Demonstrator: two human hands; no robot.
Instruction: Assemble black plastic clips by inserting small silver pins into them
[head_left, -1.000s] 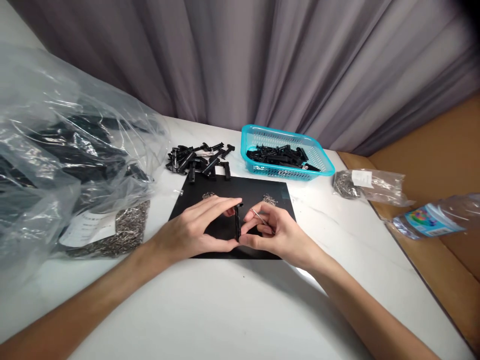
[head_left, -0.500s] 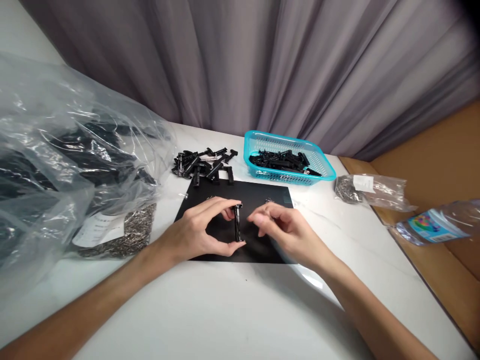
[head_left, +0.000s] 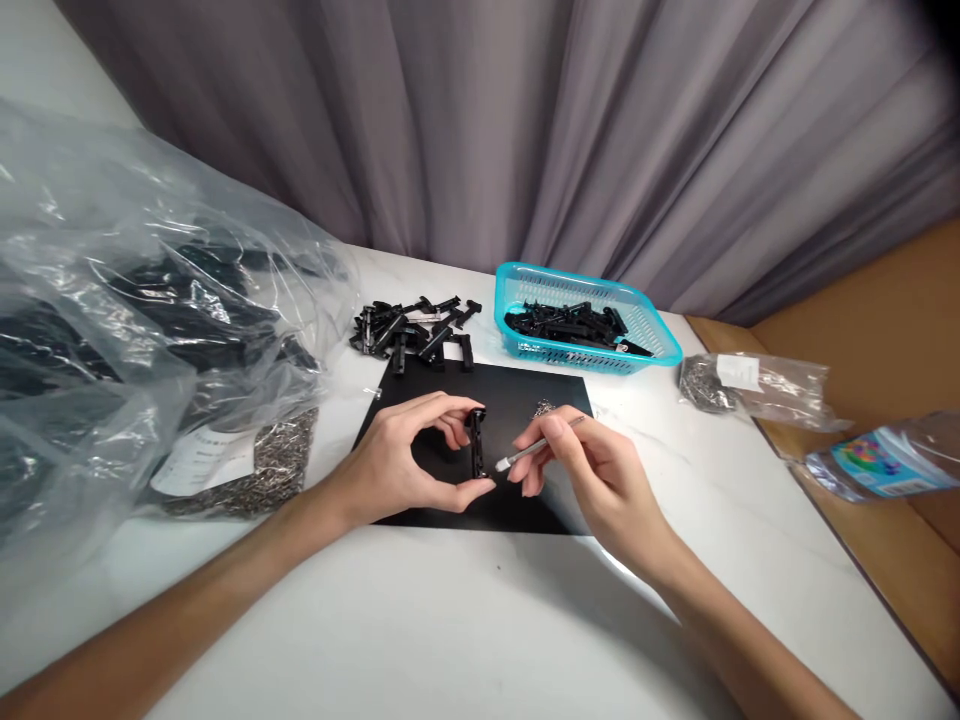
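My left hand (head_left: 409, 460) pinches a slim black plastic part (head_left: 478, 443) by its two ends, between thumb and fingers, and holds it upright above the black mat (head_left: 450, 518). In my right hand (head_left: 581, 455) is a thin metallic pen-like tool (head_left: 536, 448), gripped like a pencil. Its pale tip points at the lower end of the black part, a small gap away. Behind my right hand, a little heap of small metal pieces (head_left: 543, 408) lies on the mat.
Loose black plastic parts (head_left: 412, 330) are piled behind the mat. A blue basket (head_left: 667, 345) holds more. At left stand a large clear bag (head_left: 247, 230) and a bag of metal pins (head_left: 281, 460). A smaller bag (head_left: 709, 385) and a bottle (head_left: 874, 460) lie at right.
The pen-like tool now shows clearly in my right hand, its tip near the black part; earlier the fingers were curled with no tool visible. My left hand keeps its hold.
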